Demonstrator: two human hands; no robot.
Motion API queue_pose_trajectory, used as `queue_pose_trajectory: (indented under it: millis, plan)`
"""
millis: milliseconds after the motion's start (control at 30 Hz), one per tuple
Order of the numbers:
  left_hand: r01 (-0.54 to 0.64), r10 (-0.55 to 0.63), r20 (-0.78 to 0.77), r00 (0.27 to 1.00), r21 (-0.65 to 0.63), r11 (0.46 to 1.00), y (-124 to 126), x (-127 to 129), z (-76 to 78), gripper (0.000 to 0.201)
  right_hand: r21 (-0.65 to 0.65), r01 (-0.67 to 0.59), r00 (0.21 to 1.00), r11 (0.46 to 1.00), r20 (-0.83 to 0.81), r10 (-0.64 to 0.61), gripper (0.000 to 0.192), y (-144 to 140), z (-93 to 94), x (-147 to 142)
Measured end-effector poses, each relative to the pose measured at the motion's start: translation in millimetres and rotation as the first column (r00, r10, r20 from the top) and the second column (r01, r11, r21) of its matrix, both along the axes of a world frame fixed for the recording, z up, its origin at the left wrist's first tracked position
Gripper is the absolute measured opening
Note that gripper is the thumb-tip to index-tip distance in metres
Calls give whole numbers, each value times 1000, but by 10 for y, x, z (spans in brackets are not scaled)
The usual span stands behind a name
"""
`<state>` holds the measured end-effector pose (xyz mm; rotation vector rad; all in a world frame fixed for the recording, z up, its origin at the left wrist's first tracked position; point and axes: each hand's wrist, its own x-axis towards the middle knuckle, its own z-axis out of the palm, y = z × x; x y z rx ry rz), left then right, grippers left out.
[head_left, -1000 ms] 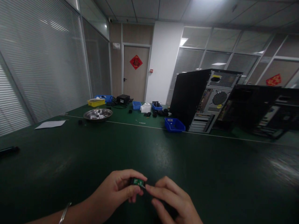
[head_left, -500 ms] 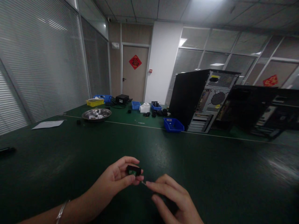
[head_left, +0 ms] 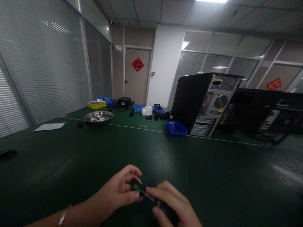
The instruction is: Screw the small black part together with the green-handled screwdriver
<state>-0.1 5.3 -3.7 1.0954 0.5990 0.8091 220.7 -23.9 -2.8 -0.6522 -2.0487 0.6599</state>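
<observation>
tipped downward to the right and lower than half a second earlier, the small black plastic block with a green circuit board (head_left: 138, 187) now met, or nearly met, the metal tip of a thin-shafted, dark-handled tool (head_left: 148, 196) that had pointed just short of it. the block was held up off the dark green counter (head_left: 94, 149) in the left hand (head_left: 119, 188), its fingers partly curled and the thumb against the near side, the forefinger arched clear above. the right hand (head_left: 174, 199) had its fingers closed round the tool.

the block looked light and stiff, its casing probably smooth enough to slip, the exposed board likely the fragile part; the casing's long edges seemed the safest hold.

farther off, an open blue plastic bin (head_left: 176, 129) stood beside a tall black computer tower (head_left: 189, 101), and a round shiny metal bowl (head_left: 98, 117) lay well to the left.
</observation>
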Motion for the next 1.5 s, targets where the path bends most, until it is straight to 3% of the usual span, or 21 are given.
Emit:
queue_pose_trajectory:
  millis: [200,400,533,633,733,933,1167,1300,1500]
  plan:
    - [42,-35,-97,995,73,996,-35,-4,71,28,-52,-61,992,997,110,67,36,8,-51,23]
    - [72,-28,-242,970,172,982,-78,-40,129,31,-37,-29,997,999,66,31,37,-3,-19,20]
    - [125,47,-550,834,273,954,-169,-114,155,39,-40,13,998,999,56,-11,36,-21,27,-4]
    - [206,60,-669,741,310,928,-202,-133,154,44,-38,21,998,999,61,-19,36,-28,26,-6]
    - [242,109,-682,724,398,885,-192,-92,176,43,-42,37,996,998,78,-34,35,-31,15,2]
    - [184,263,-566,781,611,770,-160,-32,242,21,-49,82,994,995,78,-79,37,-38,32,10]
    - [247,307,-572,761,692,678,-144,-63,156,23,-103,116,981,988,167,-98,33,-31,23,11]
    - [287,283,-607,742,670,685,-152,-44,196,22,-120,104,983,987,165,-84,31,-27,4,16]
    - [284,241,-630,738,614,736,-175,-12,251,22,-131,78,992,988,113,-64,32,-33,13,5]
